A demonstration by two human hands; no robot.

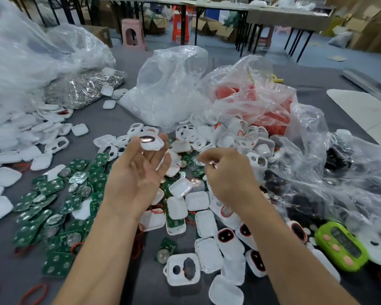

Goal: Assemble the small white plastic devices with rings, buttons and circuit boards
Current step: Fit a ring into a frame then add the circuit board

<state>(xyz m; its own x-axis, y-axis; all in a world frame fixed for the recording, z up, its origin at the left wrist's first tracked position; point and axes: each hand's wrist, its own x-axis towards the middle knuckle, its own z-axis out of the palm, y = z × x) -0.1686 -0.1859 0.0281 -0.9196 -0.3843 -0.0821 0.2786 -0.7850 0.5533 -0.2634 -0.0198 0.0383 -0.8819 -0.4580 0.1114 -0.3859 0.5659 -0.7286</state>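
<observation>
Fingertips [164, 138] of the left hand [139, 172] hold a white shell [152, 144], palm up. Right hand [228, 176] beside it pinches a small coppery piece [213, 165]. Under both grips lie loose shells [198, 201]; green boards [53, 194] to the left, plastic bags [169, 89] beyond.

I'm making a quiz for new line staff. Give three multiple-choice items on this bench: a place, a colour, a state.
1. Where do most circuit boards lie? A left of the left hand; B in a drawer; C on a shelf.
2. What colour is the timer? A blue; B green; C black.
3. The left hand is: A pinching a white shell; B a fist; C spread flat.
Key: A, boards spread at left; B, its case is lime green; A, thumb and fingertips hold the shell.
</observation>
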